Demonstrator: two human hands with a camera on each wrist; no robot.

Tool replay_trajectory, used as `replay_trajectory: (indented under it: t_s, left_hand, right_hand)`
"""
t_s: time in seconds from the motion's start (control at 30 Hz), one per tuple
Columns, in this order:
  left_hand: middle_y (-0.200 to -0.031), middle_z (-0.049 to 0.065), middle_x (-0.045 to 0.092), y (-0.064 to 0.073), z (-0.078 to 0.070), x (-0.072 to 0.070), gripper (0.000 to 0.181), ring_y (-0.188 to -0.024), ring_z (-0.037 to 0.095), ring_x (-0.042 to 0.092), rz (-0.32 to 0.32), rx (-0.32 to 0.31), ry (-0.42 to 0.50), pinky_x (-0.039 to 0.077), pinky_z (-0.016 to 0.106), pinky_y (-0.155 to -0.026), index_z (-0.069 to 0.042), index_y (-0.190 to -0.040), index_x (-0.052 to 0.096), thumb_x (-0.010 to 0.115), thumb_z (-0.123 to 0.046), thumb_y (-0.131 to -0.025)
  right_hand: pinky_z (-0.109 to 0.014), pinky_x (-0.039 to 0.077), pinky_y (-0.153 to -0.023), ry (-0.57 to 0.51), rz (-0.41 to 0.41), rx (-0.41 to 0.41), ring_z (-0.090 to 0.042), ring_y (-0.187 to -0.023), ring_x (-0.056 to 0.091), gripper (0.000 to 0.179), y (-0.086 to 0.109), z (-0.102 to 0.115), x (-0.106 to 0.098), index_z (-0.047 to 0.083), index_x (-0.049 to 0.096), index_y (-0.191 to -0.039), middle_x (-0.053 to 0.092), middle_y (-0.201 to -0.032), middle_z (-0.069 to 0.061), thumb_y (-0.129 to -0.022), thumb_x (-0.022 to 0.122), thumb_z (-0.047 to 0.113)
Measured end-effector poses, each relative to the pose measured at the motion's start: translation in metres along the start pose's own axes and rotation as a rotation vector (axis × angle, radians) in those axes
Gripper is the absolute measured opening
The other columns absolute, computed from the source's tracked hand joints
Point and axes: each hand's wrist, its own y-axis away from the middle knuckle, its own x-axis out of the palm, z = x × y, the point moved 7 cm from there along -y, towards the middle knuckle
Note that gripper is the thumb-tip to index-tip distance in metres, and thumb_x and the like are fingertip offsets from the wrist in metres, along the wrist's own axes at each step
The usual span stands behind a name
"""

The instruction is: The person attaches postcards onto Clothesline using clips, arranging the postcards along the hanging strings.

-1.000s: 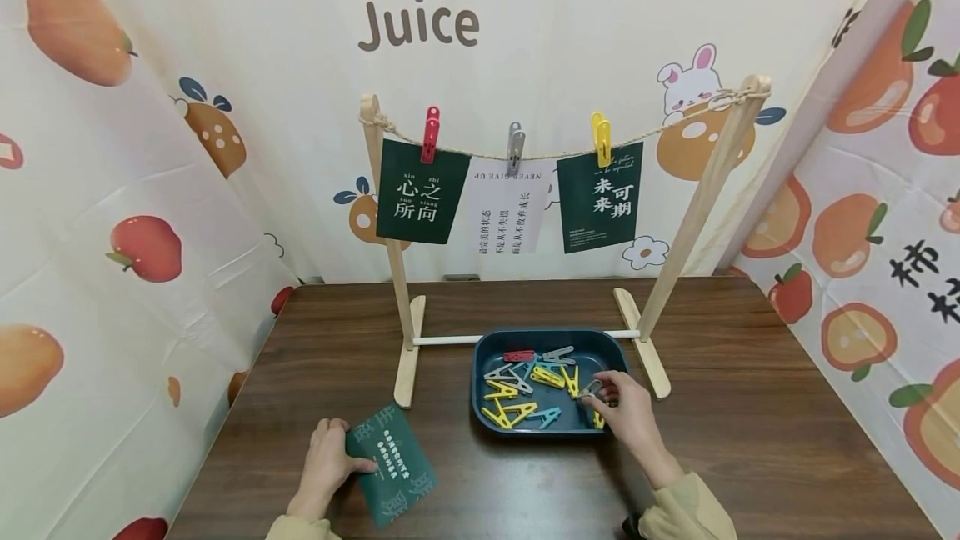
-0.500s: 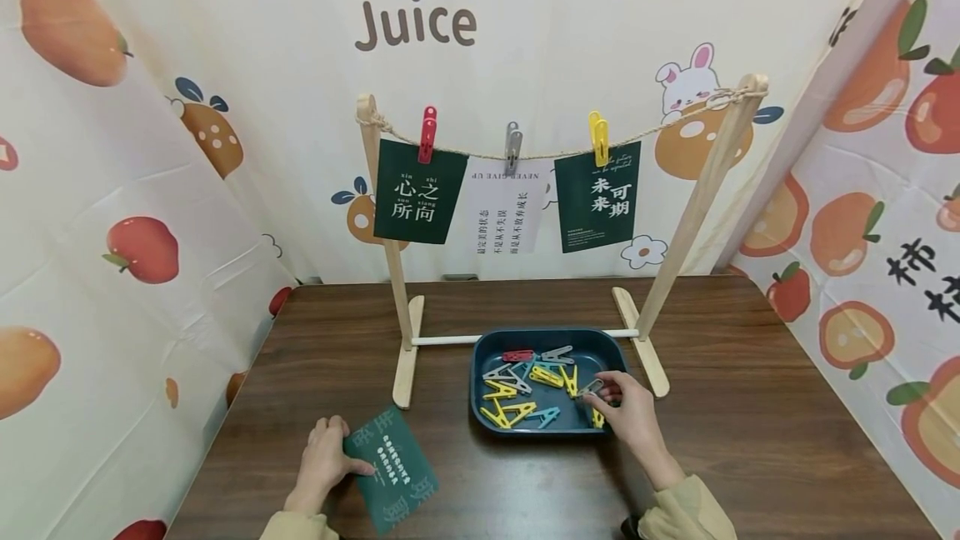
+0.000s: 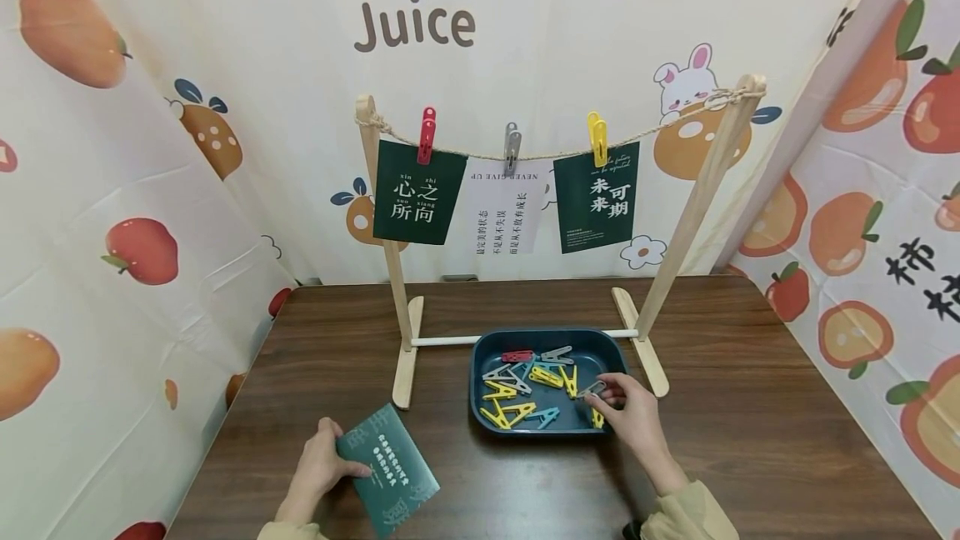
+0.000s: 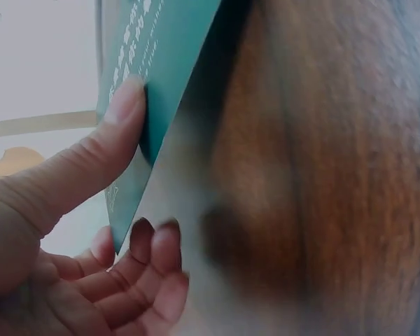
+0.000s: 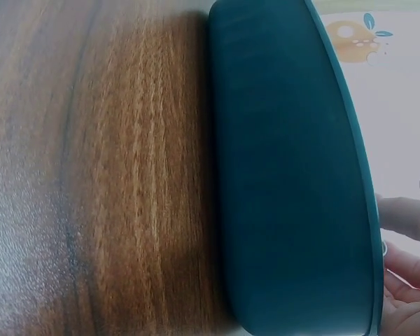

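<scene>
In the head view my left hand holds a dark green card with white writing, at the front left of the table. The left wrist view shows the thumb across the face of the card, with fingers at its back and lower corner. My right hand pinches a grey clothespin above the right side of a dark blue tray. Several yellow, grey, blue and red clothespins lie in that tray. From the right wrist, the wall of the tray hides most of the fingers.
Behind the tray stands a wooden frame with a string between its posts. A red, a grey and a yellow clothespin hold a green card, a white card and another green card on the string.
My left hand has shifted slightly left, and the card in it has turned and tilted a little. The right hand stays at the tray with the grey clothespin.
</scene>
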Motion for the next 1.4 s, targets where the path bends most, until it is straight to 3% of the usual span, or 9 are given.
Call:
replay_trajectory:
  t_s: [0.4,0.57,0.67,0.77,0.93,1.0,1.17,1.4]
  left_hand:
    - [-0.076,0.012,0.049,0.006,-0.011,-0.018,0.057,-0.066,0.021,0.049,-0.115,0.001,0.125,0.04,0.033,-0.056,0.005,-0.096,0.043,0.081,-0.001,-0.055]
    - [-0.075,0.011,0.06,0.011,-0.017,-0.023,0.051,-0.063,0.016,0.054,-0.153,-0.001,0.214,0.044,0.027,-0.053,0.006,-0.097,0.045,0.078,0.002,-0.059]
    - [-0.076,0.012,0.063,0.014,-0.021,-0.025,0.045,-0.061,0.014,0.054,-0.17,0.0,0.263,0.044,0.023,-0.052,0.007,-0.096,0.049,0.077,0.001,-0.062]
    - [-0.076,0.012,0.063,0.017,-0.024,-0.027,0.037,-0.062,0.013,0.056,-0.196,-0.002,0.3,0.045,0.021,-0.052,0.007,-0.093,0.054,0.077,-0.002,-0.064]
    - [-0.073,0.012,0.064,0.022,-0.029,-0.028,0.028,-0.063,0.012,0.059,-0.262,-0.009,0.34,0.046,0.019,-0.054,0.008,-0.084,0.061,0.076,-0.007,-0.067]
    - [-0.073,0.012,0.063,0.023,-0.03,-0.028,0.026,-0.062,0.011,0.058,-0.291,-0.014,0.355,0.046,0.018,-0.054,0.009,-0.083,0.062,0.076,-0.008,-0.068]
    - [-0.074,0.013,0.063,0.027,-0.036,-0.028,0.026,-0.061,0.007,0.055,-0.36,-0.004,0.389,0.045,0.016,-0.054,0.009,-0.083,0.064,0.076,-0.01,-0.069]
    - [-0.07,0.01,0.063,0.032,-0.046,-0.029,0.016,-0.058,0.006,0.056,-0.457,0.015,0.368,0.046,0.015,-0.053,0.002,-0.074,0.067,0.077,-0.01,-0.068]
  right_hand:
    - [-0.024,0.05,-0.058,0.008,-0.039,0.046,-0.01,-0.063,0.056,0.03,0.004,-0.001,-0.008,-0.002,0.063,-0.091,0.061,-0.074,-0.004,-0.066,0.077,0.007]
    - [-0.021,0.049,-0.057,-0.037,-0.066,0.011,-0.011,-0.063,0.057,0.03,0.004,0.003,-0.013,-0.002,0.063,-0.09,0.061,-0.073,-0.005,-0.066,0.077,0.006]
    - [-0.017,0.047,-0.056,-0.096,-0.102,-0.038,-0.007,-0.062,0.056,0.029,0.005,0.003,-0.015,-0.002,0.062,-0.089,0.061,-0.072,-0.005,-0.066,0.077,0.006]
    - [-0.019,0.048,-0.057,-0.116,-0.107,-0.035,-0.009,-0.063,0.057,0.029,0.005,0.003,-0.017,-0.001,0.062,-0.09,0.061,-0.072,-0.005,-0.066,0.077,0.005]
    - [-0.017,0.047,-0.054,-0.071,-0.144,-0.145,-0.004,-0.064,0.057,0.03,0.0,-0.053,0.0,0.014,0.062,-0.096,0.06,-0.074,0.007,-0.07,0.075,0.022]
    - [-0.015,0.045,-0.053,-0.076,-0.154,-0.166,-0.002,-0.063,0.056,0.03,0.0,-0.054,-0.003,0.015,0.062,-0.096,0.06,-0.073,0.007,-0.07,0.075,0.024]
    - [-0.016,0.046,-0.057,-0.095,-0.078,-0.026,-0.006,-0.064,0.056,0.03,0.002,0.012,-0.034,-0.001,0.063,-0.093,0.061,-0.073,-0.004,-0.067,0.076,0.006]
    - [-0.015,0.046,-0.057,-0.046,-0.064,-0.077,-0.004,-0.065,0.055,0.029,-0.004,0.024,-0.051,-0.001,0.063,-0.094,0.06,-0.072,-0.002,-0.068,0.075,0.004]
